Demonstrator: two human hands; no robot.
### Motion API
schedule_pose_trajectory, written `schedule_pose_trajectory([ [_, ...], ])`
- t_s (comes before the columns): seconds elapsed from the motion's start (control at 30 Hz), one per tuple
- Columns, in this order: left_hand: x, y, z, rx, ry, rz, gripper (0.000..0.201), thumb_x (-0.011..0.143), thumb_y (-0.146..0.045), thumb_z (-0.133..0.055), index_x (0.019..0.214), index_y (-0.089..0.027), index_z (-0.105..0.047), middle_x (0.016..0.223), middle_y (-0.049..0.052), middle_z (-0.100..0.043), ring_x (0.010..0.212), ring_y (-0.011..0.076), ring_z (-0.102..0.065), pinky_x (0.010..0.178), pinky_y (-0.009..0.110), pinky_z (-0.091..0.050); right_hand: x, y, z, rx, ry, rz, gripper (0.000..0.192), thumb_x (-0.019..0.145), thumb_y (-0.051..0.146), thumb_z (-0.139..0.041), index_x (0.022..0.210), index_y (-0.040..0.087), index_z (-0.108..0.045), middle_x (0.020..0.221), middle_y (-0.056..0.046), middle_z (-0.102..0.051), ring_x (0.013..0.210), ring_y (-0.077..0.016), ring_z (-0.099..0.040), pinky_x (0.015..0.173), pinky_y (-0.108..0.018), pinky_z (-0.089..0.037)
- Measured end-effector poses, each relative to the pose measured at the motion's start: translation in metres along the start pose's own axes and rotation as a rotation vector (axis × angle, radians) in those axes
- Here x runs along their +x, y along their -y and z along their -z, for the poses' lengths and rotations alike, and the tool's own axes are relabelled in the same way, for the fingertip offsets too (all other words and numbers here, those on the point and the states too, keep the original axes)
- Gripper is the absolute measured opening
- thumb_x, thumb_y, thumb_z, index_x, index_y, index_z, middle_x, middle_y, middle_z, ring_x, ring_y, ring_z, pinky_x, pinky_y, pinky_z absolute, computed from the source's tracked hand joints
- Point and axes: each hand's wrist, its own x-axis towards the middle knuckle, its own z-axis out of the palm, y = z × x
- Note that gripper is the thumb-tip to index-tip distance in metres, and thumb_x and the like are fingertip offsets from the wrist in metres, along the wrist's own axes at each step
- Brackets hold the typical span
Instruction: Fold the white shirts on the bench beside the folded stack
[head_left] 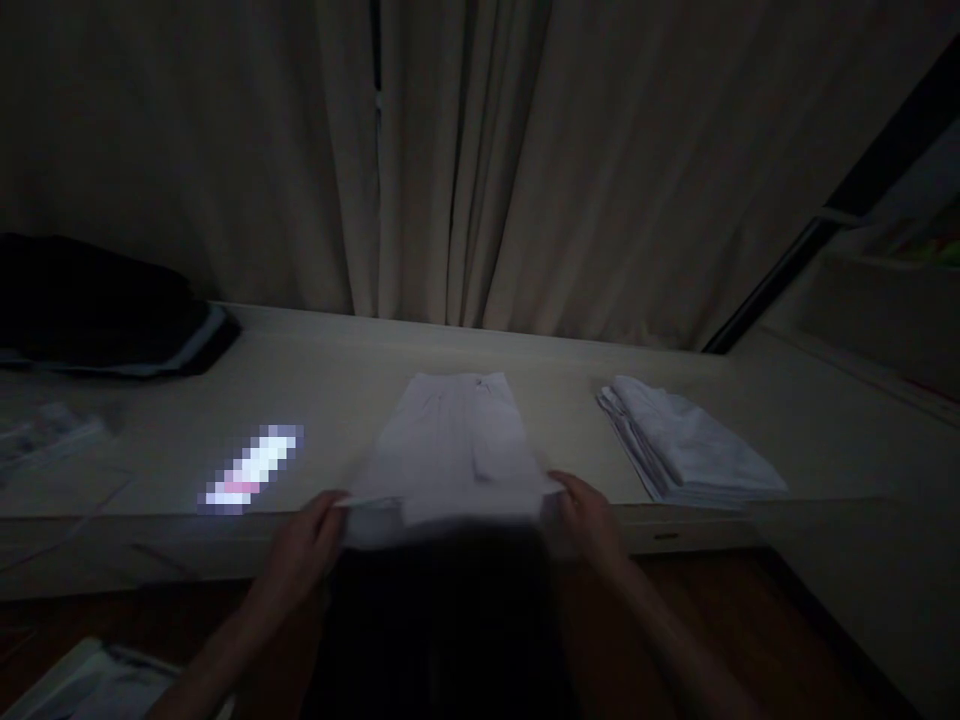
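Observation:
A white garment (457, 440), perhaps a shirt, lies spread on the pale ledge, its near end reaching past the front edge toward my body. My left hand (307, 535) pinches its near left corner between thumb and fingers. At the near right corner, my right hand (589, 510) grips the cloth the same way. The near edge is drawn out between both hands and looks slightly blurred. To the right lies a stack of folded white cloth (690, 440), apart from my hands.
Beige curtains (600, 180) hang behind the pale ledge (330, 375). A bright pixelated screen-like object (251, 470) lies left of the garment. Dark folded fabric (97, 305) is piled at the far left, near a clear plastic item (52, 430). A pale bag-like item (97, 680) sits low at left.

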Motion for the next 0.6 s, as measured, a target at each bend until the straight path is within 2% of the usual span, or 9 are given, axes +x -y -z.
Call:
schedule_pose_trajectory([
  [0.17,0.044,-0.089,0.063,-0.081,-0.179,-0.015,0.031,0.086,-0.041,-0.032,0.092,-0.021,-0.055,0.074,0.001,-0.061,0.072,0.0186,-0.059,0.063,0.028,-0.044,0.059,0.065,0.061,0.044,-0.398,0.097,0.035,0.083,0.024,-0.038,0.112,0.018,-0.058,0.096,-0.008,-0.068,0.083,-0.0201,-0.062,0.076,-0.033,-0.047],
  [0.3,0.053,-0.136,0.11,0.064,-0.306,-0.135,0.03,0.084,-0.046,-0.042,0.09,-0.019,-0.055,0.072,0.0,-0.056,0.067,0.0151,-0.053,0.059,0.026,-0.035,0.081,0.106,0.101,0.141,-0.639,0.132,0.028,0.081,0.021,-0.035,0.099,0.018,-0.057,0.079,-0.002,-0.063,0.071,-0.0173,-0.057,0.064,-0.029,-0.043],
  [0.37,0.053,-0.152,0.133,0.095,-0.397,-0.193,0.034,0.086,-0.047,-0.041,0.093,-0.018,-0.057,0.074,0.0,-0.055,0.069,0.0137,-0.051,0.061,0.025,-0.033,0.083,0.12,0.12,0.07,-0.703,0.198,0.026,0.081,0.022,-0.036,0.096,0.019,-0.057,0.074,-0.001,-0.062,0.065,-0.0167,-0.055,0.06,-0.028,-0.041],
  [0.53,0.04,-0.186,0.186,0.183,-0.634,-0.22,0.046,0.088,-0.054,-0.038,0.091,-0.015,-0.062,0.069,-0.001,-0.05,0.064,0.0103,-0.046,0.061,0.023,-0.029,0.076,0.142,0.171,-0.369,-0.763,0.571,0.027,0.082,0.04,-0.053,0.096,0.018,-0.059,0.083,-0.006,-0.067,0.071,-0.0189,-0.06,0.06,-0.028,-0.041],
  [0.6,0.028,-0.194,0.206,0.248,-0.737,-0.237,0.052,0.087,-0.058,-0.037,0.092,-0.013,-0.062,0.069,-0.002,-0.047,0.066,0.0104,-0.046,0.067,0.024,-0.032,0.071,0.152,0.195,-0.435,-0.787,0.62,0.024,0.087,0.039,-0.05,0.095,0.018,-0.06,0.084,-0.006,-0.068,0.072,-0.0178,-0.061,0.062,-0.027,-0.042],
])
